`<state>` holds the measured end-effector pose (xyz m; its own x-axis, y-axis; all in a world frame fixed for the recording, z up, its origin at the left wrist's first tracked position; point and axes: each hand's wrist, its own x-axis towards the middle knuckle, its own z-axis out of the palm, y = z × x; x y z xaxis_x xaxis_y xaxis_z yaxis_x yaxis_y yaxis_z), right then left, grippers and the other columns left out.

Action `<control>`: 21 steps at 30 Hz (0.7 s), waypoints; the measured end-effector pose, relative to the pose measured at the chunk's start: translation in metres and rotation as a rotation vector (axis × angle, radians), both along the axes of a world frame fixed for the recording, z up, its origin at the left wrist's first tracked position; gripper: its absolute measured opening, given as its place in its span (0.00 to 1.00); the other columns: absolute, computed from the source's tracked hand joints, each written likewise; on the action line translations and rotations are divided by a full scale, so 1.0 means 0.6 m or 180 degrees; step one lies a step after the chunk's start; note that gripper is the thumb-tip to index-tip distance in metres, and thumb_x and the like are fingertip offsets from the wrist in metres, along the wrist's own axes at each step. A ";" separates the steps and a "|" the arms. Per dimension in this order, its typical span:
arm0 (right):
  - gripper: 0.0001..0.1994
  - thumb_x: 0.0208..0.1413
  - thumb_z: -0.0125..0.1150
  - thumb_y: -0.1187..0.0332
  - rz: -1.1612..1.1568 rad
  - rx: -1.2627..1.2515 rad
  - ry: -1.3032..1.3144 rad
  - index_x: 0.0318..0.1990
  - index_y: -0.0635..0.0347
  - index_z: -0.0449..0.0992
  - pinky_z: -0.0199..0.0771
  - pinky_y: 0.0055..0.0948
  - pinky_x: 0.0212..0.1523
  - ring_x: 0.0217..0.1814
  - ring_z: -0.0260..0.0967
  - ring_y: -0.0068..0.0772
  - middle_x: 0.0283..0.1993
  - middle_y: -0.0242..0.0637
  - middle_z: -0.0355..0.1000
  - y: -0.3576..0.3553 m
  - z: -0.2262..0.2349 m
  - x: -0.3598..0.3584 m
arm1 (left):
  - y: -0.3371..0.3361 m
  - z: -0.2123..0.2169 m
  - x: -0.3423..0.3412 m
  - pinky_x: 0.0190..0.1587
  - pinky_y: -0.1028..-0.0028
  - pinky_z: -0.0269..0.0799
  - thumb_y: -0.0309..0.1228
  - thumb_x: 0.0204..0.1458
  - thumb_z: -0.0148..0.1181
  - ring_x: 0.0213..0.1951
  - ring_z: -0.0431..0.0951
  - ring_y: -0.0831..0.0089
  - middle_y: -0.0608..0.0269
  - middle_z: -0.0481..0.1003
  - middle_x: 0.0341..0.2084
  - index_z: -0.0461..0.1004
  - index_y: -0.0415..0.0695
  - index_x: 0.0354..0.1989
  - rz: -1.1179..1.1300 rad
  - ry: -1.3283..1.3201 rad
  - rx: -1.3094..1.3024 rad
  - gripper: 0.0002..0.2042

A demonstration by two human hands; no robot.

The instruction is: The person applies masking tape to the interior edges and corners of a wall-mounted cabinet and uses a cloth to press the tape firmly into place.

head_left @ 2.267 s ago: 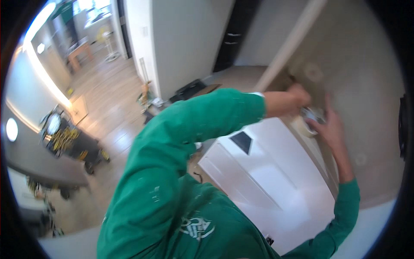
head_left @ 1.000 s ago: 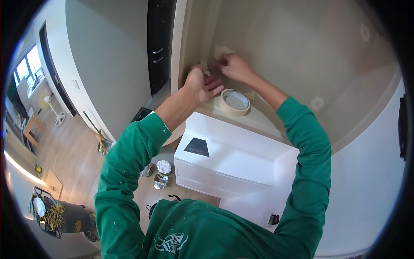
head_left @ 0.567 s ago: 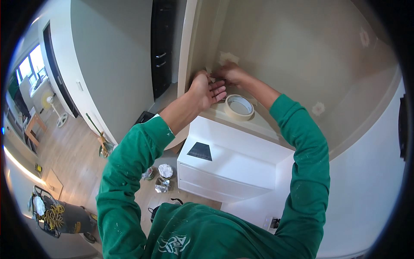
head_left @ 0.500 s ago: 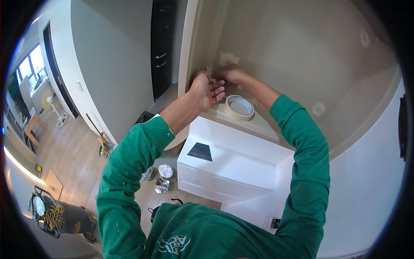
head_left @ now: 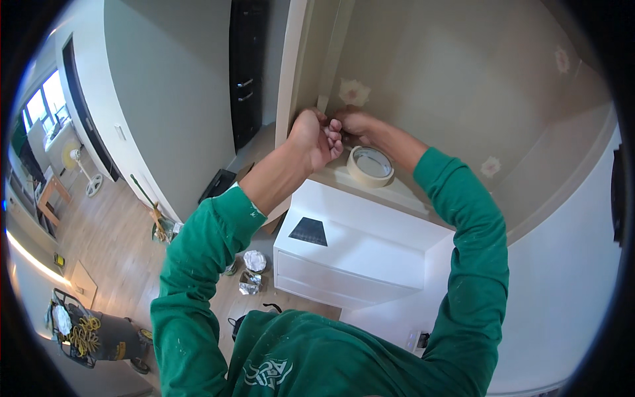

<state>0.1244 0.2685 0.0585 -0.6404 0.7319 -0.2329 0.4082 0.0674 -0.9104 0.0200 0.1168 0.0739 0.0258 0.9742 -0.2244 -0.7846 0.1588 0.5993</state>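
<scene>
Both hands are close together in the lower left corner of a beige recessed niche. My left hand has its palm partly turned toward me and its fingers curled in; whatever it pinches is hidden. Almost touching it, my right hand has bent, closed fingers whose tips I cannot see. A pale strip of masking tape shows just above the hands, by the corner. On the niche's bottom ledge, below my right wrist, rests a roll of masking tape, tilted a little.
Below the niche stands a white cabinet with a dark panel on top. Foil-wrapped containers sit on the floor. At the lower left is a grey wheeled bin with a coiled yellow cord. A grey wall rises left of the niche.
The fingers of my left hand have curled in from a more spread pose. My right hand stays beside it in the corner. The view has shifted slightly.
</scene>
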 end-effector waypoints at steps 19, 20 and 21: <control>0.15 0.49 0.71 0.57 -0.1032 0.1036 -0.0761 0.22 0.55 0.74 0.48 0.29 0.15 0.15 0.50 0.22 0.16 0.28 0.60 -0.053 0.027 -0.022 | -0.264 -0.022 -0.019 0.27 0.79 0.56 0.32 0.62 0.44 0.19 0.57 0.81 0.74 0.57 0.15 0.63 0.34 0.63 -0.1392 0.0204 0.1442 0.23; 0.16 0.49 0.71 0.57 -0.1071 0.1002 -0.0824 0.21 0.55 0.73 0.48 0.29 0.15 0.14 0.51 0.22 0.17 0.28 0.61 -0.047 0.022 -0.028 | -0.273 -0.045 -0.037 0.27 0.79 0.56 0.32 0.61 0.44 0.19 0.56 0.82 0.74 0.57 0.15 0.63 0.34 0.62 -0.1242 0.0177 0.1515 0.22; 0.16 0.49 0.71 0.57 -0.1118 0.0964 -0.0890 0.21 0.55 0.73 0.48 0.29 0.15 0.14 0.51 0.22 0.17 0.28 0.61 -0.038 0.019 -0.033 | -0.278 -0.070 -0.055 0.27 0.79 0.56 0.32 0.61 0.44 0.19 0.56 0.82 0.74 0.57 0.15 0.64 0.34 0.61 -0.1102 0.0146 0.1591 0.22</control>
